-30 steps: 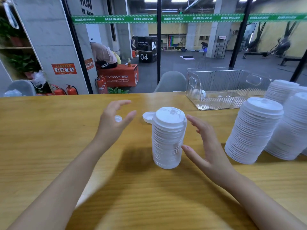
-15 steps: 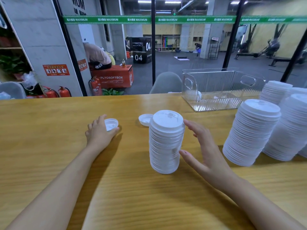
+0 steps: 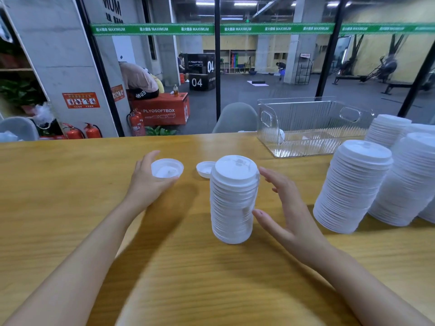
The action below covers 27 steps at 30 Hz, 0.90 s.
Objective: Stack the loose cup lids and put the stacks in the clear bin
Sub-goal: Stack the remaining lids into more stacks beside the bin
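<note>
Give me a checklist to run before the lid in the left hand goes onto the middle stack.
1. Grip: the left hand grips the lid by its rim. Ok.
2. Lid orientation: it seems hollow side up, while the middle stack has its top lid dome up. Not ok; flip it first.
3. Stack posture: it stands upright on the table. Ok.
4. Steadying: the right hand is open beside the stack; contact is unclear. Cannot tell.
5. Stack top: nothing covers it. Ok.
6. Leftovers: one loose lid lies behind the stack. Not ok.

A wooden table [image 3: 58,184], grey chair [image 3: 235,117] behind, red fire extinguisher [image 3: 136,124].
</note>
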{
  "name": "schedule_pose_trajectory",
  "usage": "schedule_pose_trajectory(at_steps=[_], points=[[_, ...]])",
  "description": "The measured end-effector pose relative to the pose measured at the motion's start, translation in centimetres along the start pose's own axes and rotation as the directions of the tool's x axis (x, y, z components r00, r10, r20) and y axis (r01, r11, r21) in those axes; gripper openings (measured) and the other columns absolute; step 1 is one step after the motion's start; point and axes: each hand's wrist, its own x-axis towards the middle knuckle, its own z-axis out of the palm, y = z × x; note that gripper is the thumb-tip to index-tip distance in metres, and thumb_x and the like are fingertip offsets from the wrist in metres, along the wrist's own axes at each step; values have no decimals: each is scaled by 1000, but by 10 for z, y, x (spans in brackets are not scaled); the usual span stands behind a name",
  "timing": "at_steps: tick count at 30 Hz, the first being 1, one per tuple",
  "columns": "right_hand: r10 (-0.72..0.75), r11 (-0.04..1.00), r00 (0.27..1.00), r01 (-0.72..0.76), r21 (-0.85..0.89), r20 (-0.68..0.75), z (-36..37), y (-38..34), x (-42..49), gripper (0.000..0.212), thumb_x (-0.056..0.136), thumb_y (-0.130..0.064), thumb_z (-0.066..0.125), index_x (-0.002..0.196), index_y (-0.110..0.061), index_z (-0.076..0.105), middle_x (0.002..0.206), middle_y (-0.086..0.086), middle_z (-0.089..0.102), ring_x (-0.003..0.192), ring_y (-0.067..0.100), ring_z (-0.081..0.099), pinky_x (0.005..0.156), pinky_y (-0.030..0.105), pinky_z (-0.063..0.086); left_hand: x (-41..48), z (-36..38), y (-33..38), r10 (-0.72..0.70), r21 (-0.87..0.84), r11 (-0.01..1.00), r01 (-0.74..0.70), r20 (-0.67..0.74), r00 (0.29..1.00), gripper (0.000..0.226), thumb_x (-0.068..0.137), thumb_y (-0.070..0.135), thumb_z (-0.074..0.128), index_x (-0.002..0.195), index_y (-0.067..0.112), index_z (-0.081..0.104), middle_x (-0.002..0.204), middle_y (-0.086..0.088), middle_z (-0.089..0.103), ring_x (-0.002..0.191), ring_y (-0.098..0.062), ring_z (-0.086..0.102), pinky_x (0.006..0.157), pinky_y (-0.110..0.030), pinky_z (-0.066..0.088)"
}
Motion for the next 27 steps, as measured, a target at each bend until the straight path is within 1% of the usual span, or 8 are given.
schedule_pose_trajectory(at_steps=[4,7,10,14,18,20,24,27], points=[[-24,1000,1000,24,-15,-3,0,-3,1,62,93,-44,56,149,-29,32,150,-10,39,138,12,38,112,29,32,-13,-16,45,196,-21,981,-195,121,973,88,74,24,84,145,30,33,128,3,42,116,-11,44,92,-25,35],[-45,998,999,45,-50,-6,-1,-5,2,61,94,-43,55,149,-27,34,151,-4,39,140,15,35,114,20,21,-22,-25,67,272,-18,962,-274,197,942,89,70,26,86,141,34,33,128,3,43,116,-10,45,87,-14,35],[-58,995,998,58,-75,9,0,-5,2,59,94,-44,55,149,-29,36,151,-4,37,139,16,35,114,19,19,-32,-30,81,308,-30,950,-310,242,920,88,64,34,89,132,38,33,123,3,42,112,-8,47,82,-8,37],[-57,995,998,58,-78,16,1,-5,2,59,94,-44,55,148,-31,37,151,-4,37,138,16,36,114,19,19,-37,-36,95,340,-45,939,-340,240,909,93,57,44,81,135,37,31,120,4,43,113,1,46,85,-9,37],[-49,996,998,51,-74,26,1,-5,2,58,94,-45,55,148,-32,37,151,-4,37,137,16,36,114,20,20,-41,-38,109,379,-121,924,-362,190,906,90,68,27,89,135,34,30,117,16,44,105,9,50,78,-3,39],[-48,996,998,50,-77,30,1,-5,2,58,94,-45,55,148,-31,38,151,-5,37,137,17,37,114,20,20,-43,-35,115,401,-173,911,-373,174,899,86,68,28,89,133,31,33,120,15,47,104,8,53,75,0,37],[-48,999,999,48,-5,21,0,-8,1,65,94,-45,56,152,-34,27,153,-12,35,138,13,37,114,25,27,-47,-24,128,446,-190,891,-413,192,874,75,59,55,77,121,26,49,120,17,55,105,6,54,77,0,36],[-4,995,1000,4,102,5,0,-8,0,75,94,-49,55,154,-37,12,155,-15,35,143,12,35,114,36,32,-50,-16,133,500,-148,866,-478,204,842,55,66,49,84,109,23,63,117,12,59,107,1,53,81,-1,33]])
